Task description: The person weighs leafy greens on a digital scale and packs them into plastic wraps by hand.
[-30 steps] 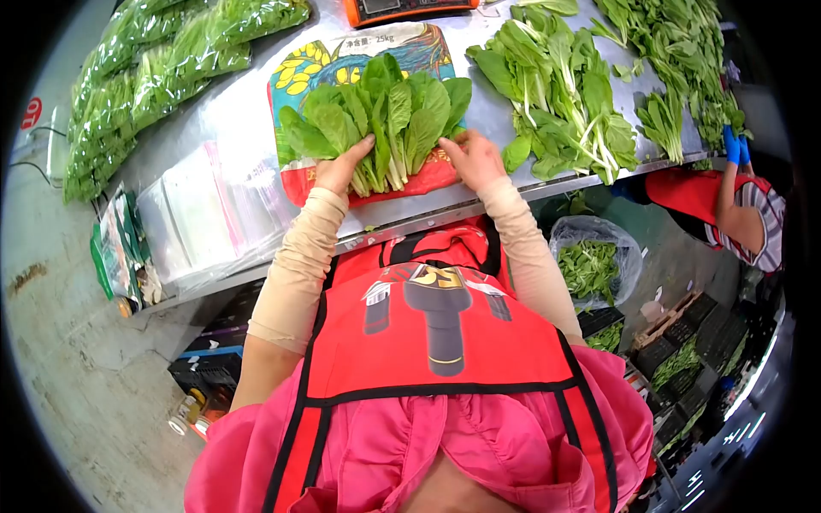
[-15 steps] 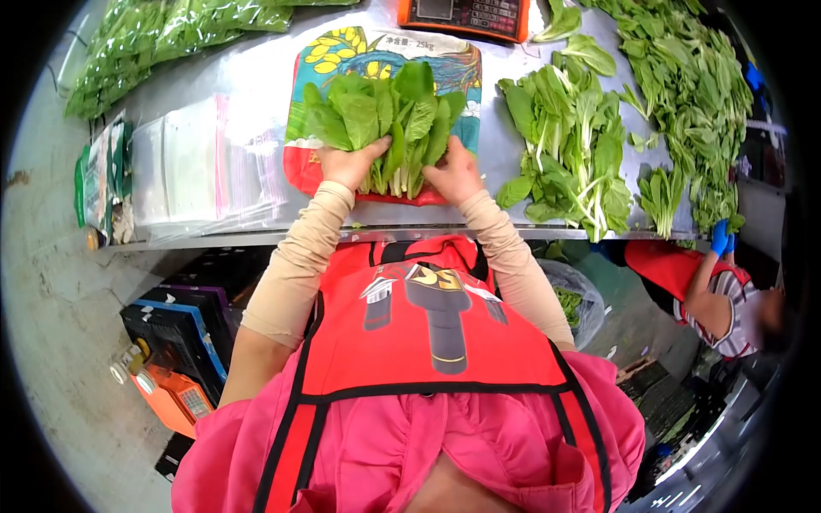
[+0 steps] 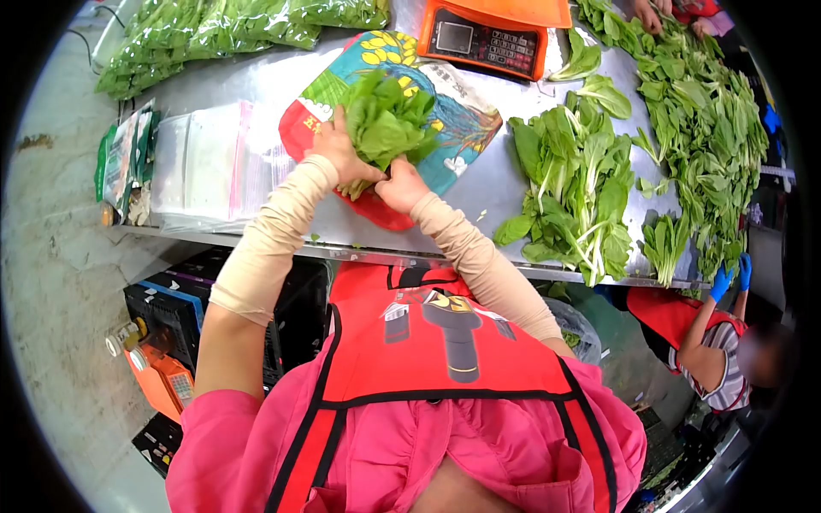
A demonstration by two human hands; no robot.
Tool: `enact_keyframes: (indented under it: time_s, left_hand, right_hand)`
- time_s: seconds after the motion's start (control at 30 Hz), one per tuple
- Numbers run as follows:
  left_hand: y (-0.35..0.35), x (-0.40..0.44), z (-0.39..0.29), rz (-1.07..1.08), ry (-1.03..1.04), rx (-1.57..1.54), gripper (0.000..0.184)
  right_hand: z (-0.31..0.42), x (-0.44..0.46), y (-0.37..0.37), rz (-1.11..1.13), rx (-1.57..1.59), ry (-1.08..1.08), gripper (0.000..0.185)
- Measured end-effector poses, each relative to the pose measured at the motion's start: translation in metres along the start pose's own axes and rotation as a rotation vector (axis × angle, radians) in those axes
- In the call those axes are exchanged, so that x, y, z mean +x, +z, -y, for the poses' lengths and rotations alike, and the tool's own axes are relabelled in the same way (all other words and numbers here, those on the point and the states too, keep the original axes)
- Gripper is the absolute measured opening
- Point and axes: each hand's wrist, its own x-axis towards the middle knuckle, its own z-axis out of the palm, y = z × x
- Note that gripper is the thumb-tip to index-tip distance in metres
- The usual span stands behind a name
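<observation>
A bunch of leafy greens [image 3: 389, 120] is gathered between my hands, its leaves pointing away from me and its stems toward me. My left hand [image 3: 340, 154] wraps round the left side and the stems. At the lower right of the bunch, my right hand [image 3: 402, 185] is closed against the stem end, its fingertips partly hidden. Beneath them a colourful printed sack [image 3: 470, 128] lies flat and turned at an angle on the metal table [image 3: 475, 201].
An orange scale [image 3: 487, 53] stands beyond the sack. Clear plastic bags [image 3: 209, 162] lie left, below bagged greens [image 3: 248, 30]. Loose greens [image 3: 581, 175] and a larger heap [image 3: 701, 145] lie right. A person in blue gloves [image 3: 723, 282] works there; another person's hands [image 3: 650, 15] show at top right.
The spread-out greens have been drawn together into a tighter bunch. My hands have come closer together, and the sack has turned clockwise under them. The view has shifted slightly.
</observation>
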Motion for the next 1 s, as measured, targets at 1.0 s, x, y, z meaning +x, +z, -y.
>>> enact_keyframes:
  time_s: [1.0]
  left_hand:
    - [0.009,0.014,-0.001,0.010,-0.042,0.129,0.095]
  right_hand:
    - [0.044,0.039,-0.088,0.076,-0.999,-1.359,0.015]
